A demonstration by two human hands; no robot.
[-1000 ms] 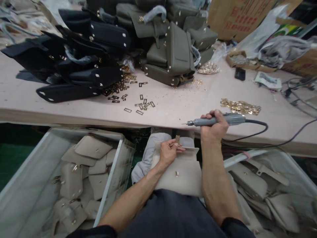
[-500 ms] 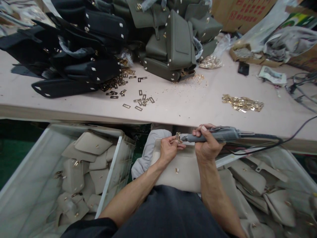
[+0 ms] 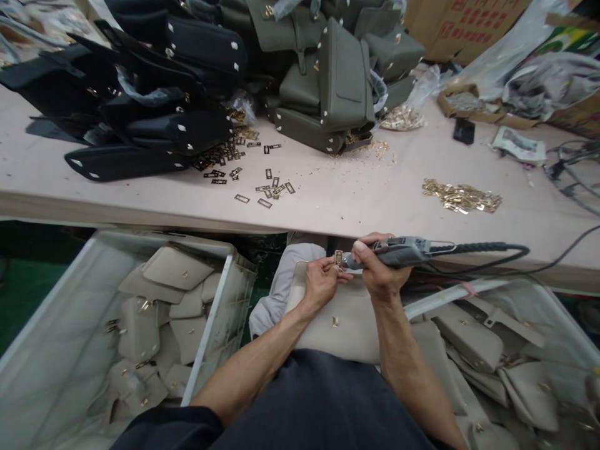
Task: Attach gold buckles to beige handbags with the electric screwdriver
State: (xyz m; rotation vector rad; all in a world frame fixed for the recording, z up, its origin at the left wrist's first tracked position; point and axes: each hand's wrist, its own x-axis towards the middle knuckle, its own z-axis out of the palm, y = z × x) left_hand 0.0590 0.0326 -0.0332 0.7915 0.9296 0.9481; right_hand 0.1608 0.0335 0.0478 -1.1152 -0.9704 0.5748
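On my lap lies a beige handbag point(image 3: 323, 331) with a small gold clasp piece point(image 3: 335, 321) on its front. My left hand point(image 3: 323, 281) pinches a small gold rectangular metal plate point(image 3: 338, 257) upright above the bag's top edge. Wrapped in my right hand point(image 3: 382, 269) is a grey electric screwdriver point(image 3: 403, 252), held level, its cord trailing right. The screwdriver's tip meets the plate or is very close to it; any screw there is too small to make out.
Beige bags fill a plastic crate point(image 3: 213, 325) at left and another crate point(image 3: 557, 312) at right. Black bags point(image 3: 140, 137) and olive bags point(image 3: 344, 81) are heaped on the table point(image 3: 356, 187). Loose gold plates point(image 3: 462, 195) lie in a pile at right; a black cord point(image 3: 557, 259) crosses the table edge.
My right hand has moved left with the electric screwdriver, bringing its tip up to the gold plate. My left hand stays nearly still. The view has shifted slightly.
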